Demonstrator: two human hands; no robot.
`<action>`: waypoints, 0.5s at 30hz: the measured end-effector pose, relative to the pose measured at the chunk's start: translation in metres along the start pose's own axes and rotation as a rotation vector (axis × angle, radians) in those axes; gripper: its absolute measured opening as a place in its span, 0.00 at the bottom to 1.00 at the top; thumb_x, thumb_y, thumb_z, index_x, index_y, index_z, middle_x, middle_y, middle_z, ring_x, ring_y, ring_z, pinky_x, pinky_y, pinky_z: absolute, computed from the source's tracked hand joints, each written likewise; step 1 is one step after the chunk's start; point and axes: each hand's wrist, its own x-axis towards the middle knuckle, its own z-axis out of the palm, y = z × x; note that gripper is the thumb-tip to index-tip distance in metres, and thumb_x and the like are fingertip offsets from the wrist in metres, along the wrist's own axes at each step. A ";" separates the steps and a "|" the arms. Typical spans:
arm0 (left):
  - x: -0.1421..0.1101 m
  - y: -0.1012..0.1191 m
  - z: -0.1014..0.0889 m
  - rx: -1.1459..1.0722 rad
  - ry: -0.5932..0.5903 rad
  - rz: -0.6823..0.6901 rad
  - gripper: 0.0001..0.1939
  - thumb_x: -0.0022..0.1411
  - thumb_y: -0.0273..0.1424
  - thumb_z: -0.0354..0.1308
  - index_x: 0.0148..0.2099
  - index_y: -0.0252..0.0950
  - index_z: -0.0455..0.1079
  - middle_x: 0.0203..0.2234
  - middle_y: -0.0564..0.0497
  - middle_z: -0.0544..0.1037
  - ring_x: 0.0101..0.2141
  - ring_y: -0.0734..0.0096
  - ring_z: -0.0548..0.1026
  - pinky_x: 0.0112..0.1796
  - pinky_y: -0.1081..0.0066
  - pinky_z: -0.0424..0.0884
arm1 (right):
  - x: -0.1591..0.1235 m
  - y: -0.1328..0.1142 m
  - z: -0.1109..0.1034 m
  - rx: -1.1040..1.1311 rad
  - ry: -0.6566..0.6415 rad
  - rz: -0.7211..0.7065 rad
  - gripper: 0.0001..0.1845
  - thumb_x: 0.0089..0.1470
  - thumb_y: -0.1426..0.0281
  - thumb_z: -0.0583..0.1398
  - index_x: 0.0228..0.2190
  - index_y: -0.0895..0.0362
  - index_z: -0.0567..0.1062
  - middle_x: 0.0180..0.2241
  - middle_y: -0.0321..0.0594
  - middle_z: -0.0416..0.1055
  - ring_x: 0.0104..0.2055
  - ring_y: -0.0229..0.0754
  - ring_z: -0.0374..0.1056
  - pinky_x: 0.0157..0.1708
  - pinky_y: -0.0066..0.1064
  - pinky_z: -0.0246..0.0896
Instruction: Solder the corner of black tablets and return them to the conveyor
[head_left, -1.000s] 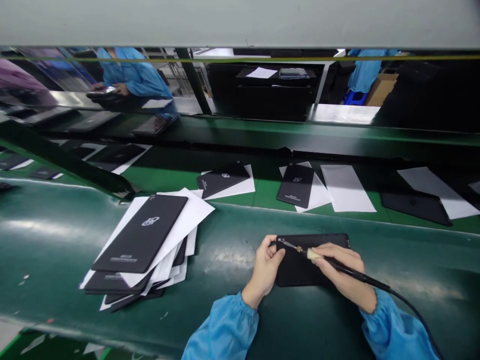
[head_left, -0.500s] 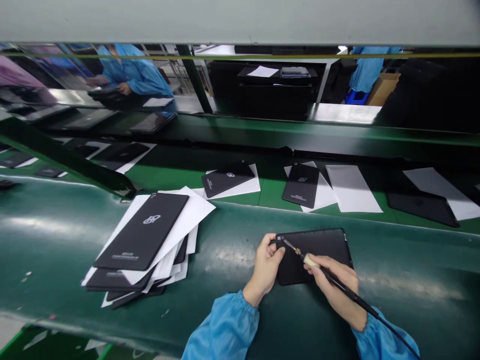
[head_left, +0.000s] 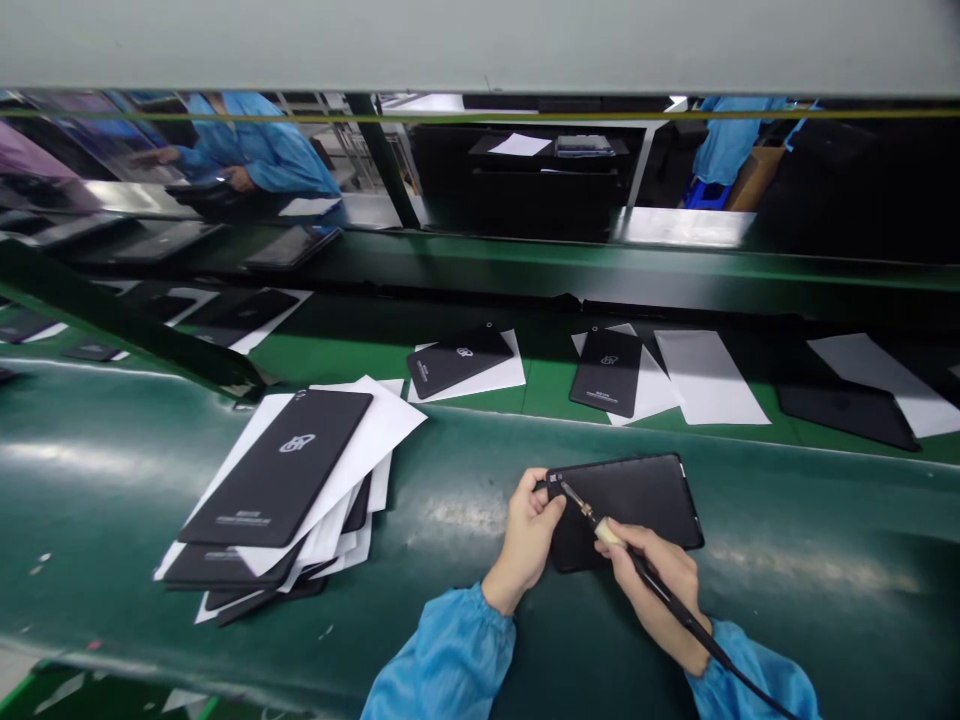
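A black tablet back cover (head_left: 637,490) lies inner side up on the green bench in front of me. My left hand (head_left: 529,530) grips its upper left corner between thumb and fingers. In my right hand (head_left: 660,570) is a soldering iron (head_left: 609,532), held like a pen, with its cable trailing to the lower right. The iron's tip is at the small parts in the cover's upper left corner, close to my left thumb; whether it touches them I cannot tell. To the left, a stack of black back covers (head_left: 281,470) interleaved with white sheets rests on the bench.
Beyond the bench (head_left: 465,640) runs a green conveyor belt (head_left: 540,385) carrying more covers and white sheets (head_left: 709,375). A slanted green post (head_left: 135,320) stands at the left. Across the line, a person in blue sleeves (head_left: 262,145) handles a dark device.
My right hand and the iron have shifted slightly left and down, the tip staying near the cover's corner. The left hand keeps its hold. The whole view has moved a little.
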 end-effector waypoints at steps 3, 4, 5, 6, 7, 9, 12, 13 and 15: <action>0.000 0.001 0.001 -0.007 0.009 -0.003 0.19 0.55 0.33 0.68 0.43 0.38 0.63 0.27 0.54 0.80 0.25 0.73 0.77 0.30 0.74 0.71 | 0.009 0.004 -0.017 0.011 0.005 -0.042 0.16 0.64 0.74 0.59 0.52 0.51 0.74 0.37 0.38 0.79 0.38 0.45 0.77 0.41 0.34 0.75; 0.000 0.001 0.001 -0.010 0.009 -0.002 0.19 0.55 0.33 0.68 0.43 0.38 0.62 0.28 0.54 0.81 0.26 0.72 0.78 0.31 0.74 0.72 | 0.015 0.008 -0.023 0.002 0.005 -0.078 0.18 0.65 0.74 0.58 0.54 0.51 0.73 0.38 0.38 0.79 0.39 0.45 0.77 0.42 0.34 0.74; -0.001 0.002 0.002 -0.013 0.005 -0.001 0.19 0.55 0.33 0.68 0.44 0.38 0.62 0.28 0.54 0.81 0.26 0.71 0.78 0.32 0.73 0.72 | 0.023 0.013 -0.028 -0.024 -0.001 -0.120 0.19 0.65 0.75 0.57 0.56 0.51 0.72 0.40 0.39 0.79 0.41 0.45 0.77 0.43 0.35 0.74; -0.001 0.003 0.002 -0.014 -0.002 0.000 0.19 0.55 0.33 0.67 0.44 0.38 0.62 0.29 0.53 0.81 0.27 0.71 0.79 0.32 0.73 0.72 | 0.031 0.019 -0.032 -0.071 -0.012 -0.163 0.20 0.65 0.76 0.57 0.56 0.51 0.71 0.42 0.41 0.78 0.43 0.46 0.76 0.45 0.36 0.73; -0.001 0.003 0.003 -0.010 -0.010 0.000 0.18 0.56 0.33 0.67 0.44 0.38 0.62 0.29 0.53 0.82 0.28 0.70 0.79 0.33 0.73 0.73 | 0.039 0.025 -0.034 -0.135 -0.031 -0.202 0.19 0.65 0.76 0.57 0.56 0.51 0.72 0.45 0.43 0.77 0.45 0.47 0.75 0.46 0.38 0.72; -0.002 0.005 0.003 0.009 -0.031 -0.006 0.18 0.56 0.34 0.67 0.44 0.38 0.63 0.31 0.52 0.82 0.30 0.69 0.80 0.34 0.72 0.73 | 0.055 0.038 -0.033 -0.280 -0.099 -0.267 0.15 0.66 0.74 0.57 0.52 0.52 0.74 0.48 0.46 0.74 0.49 0.50 0.72 0.49 0.44 0.69; -0.002 0.007 0.002 0.056 -0.077 -0.035 0.20 0.56 0.34 0.68 0.47 0.37 0.65 0.36 0.48 0.83 0.35 0.65 0.81 0.38 0.70 0.74 | 0.071 0.057 -0.034 -0.408 -0.216 -0.327 0.14 0.67 0.74 0.52 0.45 0.52 0.77 0.42 0.46 0.75 0.47 0.50 0.71 0.48 0.44 0.68; -0.001 0.007 0.001 0.075 -0.090 -0.043 0.21 0.56 0.34 0.68 0.48 0.37 0.66 0.37 0.47 0.83 0.37 0.64 0.81 0.40 0.69 0.74 | 0.075 0.063 -0.038 -0.435 -0.234 -0.331 0.16 0.66 0.75 0.51 0.44 0.52 0.77 0.38 0.45 0.74 0.44 0.48 0.71 0.45 0.42 0.69; 0.001 0.005 -0.001 0.103 -0.100 -0.049 0.22 0.56 0.35 0.69 0.50 0.37 0.67 0.40 0.44 0.83 0.40 0.61 0.81 0.42 0.66 0.75 | 0.082 0.076 -0.054 -0.496 -0.215 -0.311 0.17 0.65 0.75 0.50 0.40 0.53 0.78 0.33 0.44 0.73 0.41 0.47 0.70 0.42 0.39 0.68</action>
